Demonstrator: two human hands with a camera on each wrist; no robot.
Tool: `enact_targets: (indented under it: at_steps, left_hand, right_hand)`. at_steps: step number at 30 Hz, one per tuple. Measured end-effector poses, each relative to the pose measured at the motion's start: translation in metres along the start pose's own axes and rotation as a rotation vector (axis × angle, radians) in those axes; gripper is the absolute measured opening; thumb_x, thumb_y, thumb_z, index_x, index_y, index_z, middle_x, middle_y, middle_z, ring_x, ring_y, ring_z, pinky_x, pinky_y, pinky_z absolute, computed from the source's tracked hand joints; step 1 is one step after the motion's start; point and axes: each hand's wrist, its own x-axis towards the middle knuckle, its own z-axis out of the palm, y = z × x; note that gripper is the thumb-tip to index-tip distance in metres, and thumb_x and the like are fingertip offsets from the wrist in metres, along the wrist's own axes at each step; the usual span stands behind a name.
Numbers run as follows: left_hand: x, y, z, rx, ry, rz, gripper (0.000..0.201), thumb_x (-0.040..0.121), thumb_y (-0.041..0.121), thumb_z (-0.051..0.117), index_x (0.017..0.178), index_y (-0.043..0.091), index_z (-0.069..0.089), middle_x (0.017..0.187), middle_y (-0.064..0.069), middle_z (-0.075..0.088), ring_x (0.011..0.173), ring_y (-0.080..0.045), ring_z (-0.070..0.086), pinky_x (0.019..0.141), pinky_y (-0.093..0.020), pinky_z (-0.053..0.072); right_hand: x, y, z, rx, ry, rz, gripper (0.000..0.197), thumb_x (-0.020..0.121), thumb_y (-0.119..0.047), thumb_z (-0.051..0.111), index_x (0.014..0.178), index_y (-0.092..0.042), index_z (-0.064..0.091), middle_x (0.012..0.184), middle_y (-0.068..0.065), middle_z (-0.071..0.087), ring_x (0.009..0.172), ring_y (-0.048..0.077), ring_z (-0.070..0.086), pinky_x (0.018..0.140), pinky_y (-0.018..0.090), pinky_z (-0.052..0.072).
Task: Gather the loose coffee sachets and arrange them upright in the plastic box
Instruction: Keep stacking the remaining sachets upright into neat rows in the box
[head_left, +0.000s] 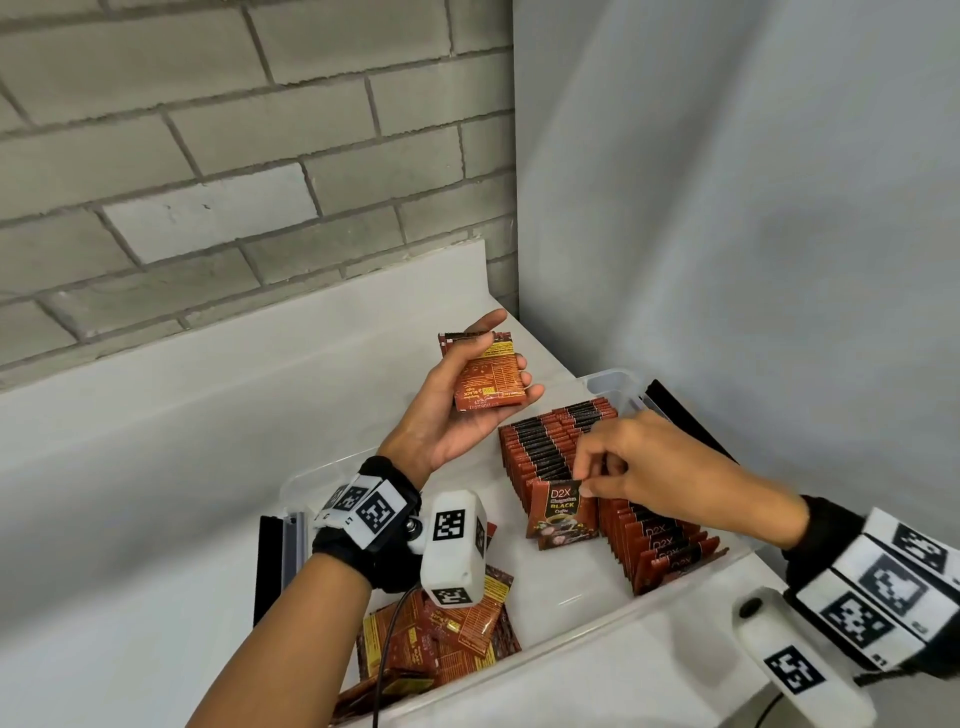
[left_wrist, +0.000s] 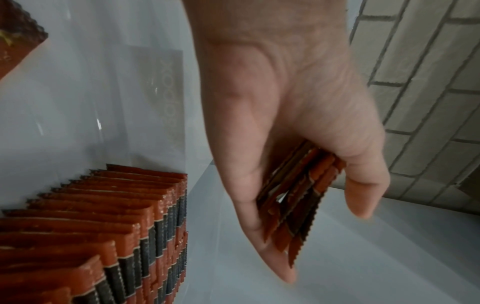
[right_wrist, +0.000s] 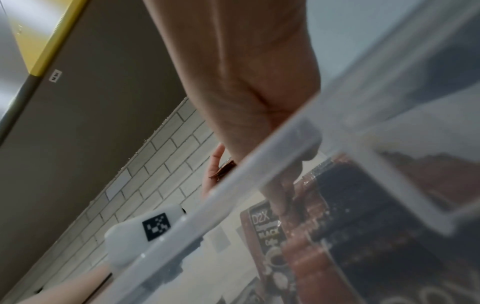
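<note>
The coffee sachets are lying in three groups inside the clear plastic box (head_left: 696, 584). Upright rows of sachets (head_left: 558, 441) are standing packed along the box's far right side, their serrated tops showing edge-on in the left wrist view. One front sachet (head_left: 562, 514), printed with "D2X" and "BLACK", is standing upright at the head of a row, and the right hand (head_left: 670, 467) is pinching its top edge between thumb and fingertips. A small stack of sachets (head_left: 488, 376) is sitting in the left hand (head_left: 457, 410), which is held palm-up above the box's far edge with its fingers curled round the stack. A loose pile of sachets (head_left: 452, 639) is lying flat and jumbled at the box's near left corner. The box is resting on a white counter (head_left: 156, 467) that is meeting a grey brick wall (head_left: 208, 130).
</note>
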Motion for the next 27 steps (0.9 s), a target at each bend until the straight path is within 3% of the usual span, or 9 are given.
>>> enact_targets:
  at_steps: [3,6,14,20,23,27]
  left_hand:
    - [-0.002,0.001,0.002,-0.013,0.031,0.002,0.045,0.078,0.014,0.068,0.121,0.019,0.06,0.091,-0.017,0.059,0.078,-0.025,0.062,0.076,-0.04,0.056]
    - [-0.003,0.001,0.002,-0.018,0.044,-0.001,0.043,0.081,0.01,0.053,0.122,0.019,0.058,0.089,-0.016,0.06,0.077,-0.024,0.062,0.076,-0.039,0.057]
    - [-0.004,0.001,0.004,-0.042,0.054,-0.011,0.05,0.077,-0.001,0.05,0.122,0.018,0.06,0.087,-0.016,0.061,0.077,-0.025,0.063,0.077,-0.041,0.057]
    - [-0.004,0.0,0.007,-0.048,0.067,-0.003,0.044,0.082,0.0,0.052,0.12,0.02,0.059,0.094,-0.016,0.066,0.084,-0.027,0.069,0.076,-0.05,0.058]
    - [-0.005,0.001,0.01,0.011,0.094,-0.039,0.034,0.08,0.004,0.055,0.112,0.012,0.061,0.097,-0.013,0.071,0.089,-0.027,0.071,0.076,-0.053,0.058]
    - [-0.008,0.001,0.015,0.091,0.099,-0.057,0.035,0.081,0.003,0.055,0.115,0.001,0.057,0.098,-0.012,0.073,0.09,-0.027,0.071,0.072,-0.043,0.06]
  right_hand:
    - [-0.001,0.002,0.002,-0.027,-0.025,-0.027,0.007,0.083,-0.013,0.072,0.089,-0.018,0.073,0.076,-0.018,0.054,0.075,-0.016,0.051,0.065,0.006,0.04]
    - [-0.001,0.005,0.004,-0.061,-0.032,-0.044,0.008,0.084,-0.015,0.072,0.089,-0.021,0.073,0.075,-0.018,0.053,0.08,-0.016,0.05,0.066,0.005,0.039]
    - [0.0,0.008,0.007,-0.098,-0.065,-0.043,0.012,0.085,-0.017,0.07,0.094,-0.024,0.073,0.08,-0.023,0.052,0.076,-0.013,0.051,0.065,0.003,0.037]
    - [0.001,0.006,0.004,-0.084,-0.082,-0.032,0.014,0.087,-0.016,0.068,0.099,-0.021,0.073,0.082,-0.022,0.049,0.08,-0.02,0.047,0.067,0.003,0.038]
    - [0.002,0.005,0.005,-0.087,-0.077,-0.025,0.016,0.087,-0.017,0.067,0.102,-0.021,0.072,0.082,-0.024,0.048,0.078,-0.015,0.049,0.068,0.002,0.037]
    - [0.001,0.004,0.008,-0.111,-0.091,-0.027,0.018,0.088,-0.016,0.066,0.104,-0.021,0.072,0.086,-0.023,0.048,0.075,-0.012,0.048,0.068,0.0,0.036]
